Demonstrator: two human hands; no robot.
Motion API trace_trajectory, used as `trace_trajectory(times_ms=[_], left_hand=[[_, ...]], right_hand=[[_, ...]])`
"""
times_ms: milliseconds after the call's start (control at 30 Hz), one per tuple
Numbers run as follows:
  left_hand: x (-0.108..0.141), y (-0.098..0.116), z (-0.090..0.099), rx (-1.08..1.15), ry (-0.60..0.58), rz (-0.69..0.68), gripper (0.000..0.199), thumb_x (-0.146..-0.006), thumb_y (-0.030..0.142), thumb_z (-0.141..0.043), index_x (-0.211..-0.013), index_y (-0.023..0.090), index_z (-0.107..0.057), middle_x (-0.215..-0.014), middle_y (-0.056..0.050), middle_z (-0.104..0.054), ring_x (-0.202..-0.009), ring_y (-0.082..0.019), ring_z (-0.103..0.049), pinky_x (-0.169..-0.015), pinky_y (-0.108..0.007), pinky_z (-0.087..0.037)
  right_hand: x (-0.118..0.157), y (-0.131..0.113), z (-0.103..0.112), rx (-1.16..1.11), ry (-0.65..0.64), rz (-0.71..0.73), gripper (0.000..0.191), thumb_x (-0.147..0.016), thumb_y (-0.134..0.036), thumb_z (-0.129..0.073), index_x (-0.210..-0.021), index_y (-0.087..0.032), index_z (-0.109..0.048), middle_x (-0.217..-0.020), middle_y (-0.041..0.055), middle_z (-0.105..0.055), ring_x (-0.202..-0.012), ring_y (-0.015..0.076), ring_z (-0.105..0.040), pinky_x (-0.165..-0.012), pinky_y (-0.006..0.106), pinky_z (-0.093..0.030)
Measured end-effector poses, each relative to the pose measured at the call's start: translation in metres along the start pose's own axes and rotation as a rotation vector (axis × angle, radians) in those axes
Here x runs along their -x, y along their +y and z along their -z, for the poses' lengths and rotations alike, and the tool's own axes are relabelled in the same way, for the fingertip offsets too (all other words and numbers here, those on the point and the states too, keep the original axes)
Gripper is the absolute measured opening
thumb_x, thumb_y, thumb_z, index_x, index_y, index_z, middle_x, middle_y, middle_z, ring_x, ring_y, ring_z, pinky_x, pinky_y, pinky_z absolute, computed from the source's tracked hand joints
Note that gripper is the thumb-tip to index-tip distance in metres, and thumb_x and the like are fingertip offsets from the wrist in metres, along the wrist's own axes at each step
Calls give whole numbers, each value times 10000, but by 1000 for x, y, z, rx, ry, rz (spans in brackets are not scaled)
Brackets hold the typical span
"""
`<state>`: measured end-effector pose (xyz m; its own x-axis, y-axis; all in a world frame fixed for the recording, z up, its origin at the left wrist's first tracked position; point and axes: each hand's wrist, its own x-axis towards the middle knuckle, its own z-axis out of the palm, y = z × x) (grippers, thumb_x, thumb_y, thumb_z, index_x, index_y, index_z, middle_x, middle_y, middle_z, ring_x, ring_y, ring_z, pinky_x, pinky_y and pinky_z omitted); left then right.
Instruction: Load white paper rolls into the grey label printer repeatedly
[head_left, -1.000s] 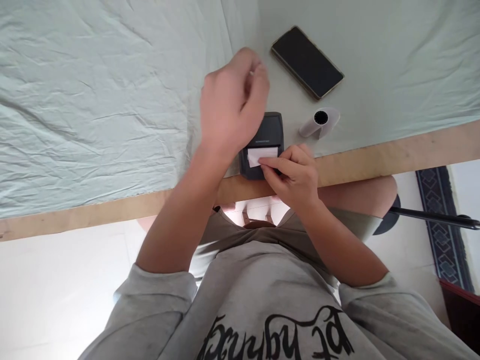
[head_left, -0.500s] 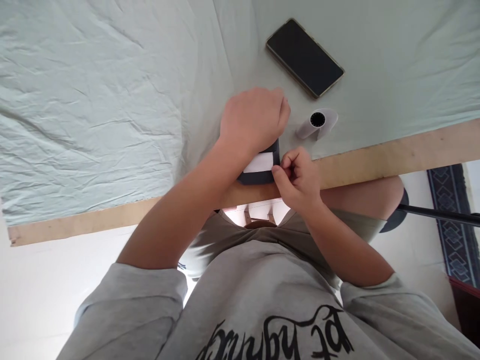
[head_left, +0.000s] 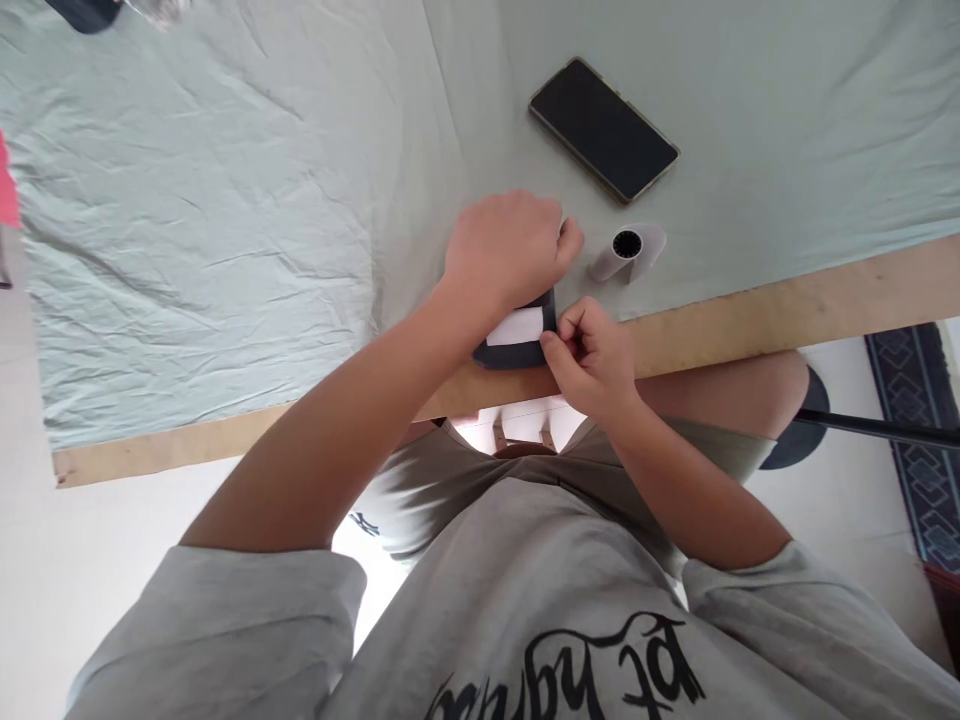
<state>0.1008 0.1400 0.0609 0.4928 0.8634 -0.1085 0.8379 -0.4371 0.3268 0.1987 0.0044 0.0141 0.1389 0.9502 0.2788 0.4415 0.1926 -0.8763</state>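
A dark flat piece with a rounded corner and a white rectangle [head_left: 515, 327] on it lies at the table's front edge. My left hand [head_left: 510, 248] is closed over its far part, back of the hand up; the fingers are curled under, so what they grip is hidden. At the right edge of the dark piece [head_left: 517, 355], my right hand [head_left: 592, 358] pinches with thumb and curled forefinger. A small white roll [head_left: 611, 262] with a dark round core and a loose flap stands just beyond my right hand.
A phone [head_left: 604, 130] lies screen up on the pale green cloth [head_left: 262, 200] farther back. Bare wood [head_left: 757, 310] forms the table's front edge. A dark object [head_left: 88, 14] and something clear beside it show at the top left, a pink thing [head_left: 7, 185] at the left edge.
The view has shifted slightly, bringing the dark object and pink thing at the left into sight. Both hands keep nearly the same place and pose at the dark piece.
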Motion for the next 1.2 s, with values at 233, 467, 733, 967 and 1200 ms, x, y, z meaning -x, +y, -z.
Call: trace_trajectory(times_ms=[233,467,733,967,1200], left_hand=[[23,-48,5,745,779,-249,487,-1013,772,-495,-960,290,-544,-720,46,-578,-604,-126,-605,-537,-337,-536],[94,-70,-8,721,756,-9,592,-1027,766,-476,-778,238,-575,-621,54,-631,-549,-105,-644,-515,-304,-483],[118,-73,-27,515,263,11,375,-1023,452,-550,-1307,221,-628,-1329,-98,-718,-1189,-261,-730,-878,-363,-623],[134,-70,-35,184,90,-111,954,-922,641,-691,-1638,121,-333,-1661,-226,-450,-1546,-399,-437,-1264,-536,-370],[133,-67,-43,55,80,-56,1133,-872,744,-716,-1658,41,-301,-1700,-262,-376,-1581,-395,-396,-1302,-490,-315]], right_hand=[[1,0,0,-36,18,17,236,-851,-187,-597,-749,-250,-393,-565,-96,-371,-502,69,-301,-516,249,-274],[1,-2,2,-41,-20,-45,237,-859,-200,-614,-765,-253,-402,-586,-96,-355,-509,72,-300,-517,257,-275],[6,6,1,-48,15,-80,189,-906,-226,-622,-812,-254,-460,-698,-61,-418,-583,91,-388,-541,260,-344],[-1,8,1,148,-81,-26,510,-867,-233,-580,-1366,-246,-473,-1412,136,-608,-1329,297,-599,-1087,524,-544],[-3,1,5,186,-211,-86,682,-840,-177,-510,-1500,-251,-357,-1555,134,-571,-1482,304,-538,-1233,547,-462]])
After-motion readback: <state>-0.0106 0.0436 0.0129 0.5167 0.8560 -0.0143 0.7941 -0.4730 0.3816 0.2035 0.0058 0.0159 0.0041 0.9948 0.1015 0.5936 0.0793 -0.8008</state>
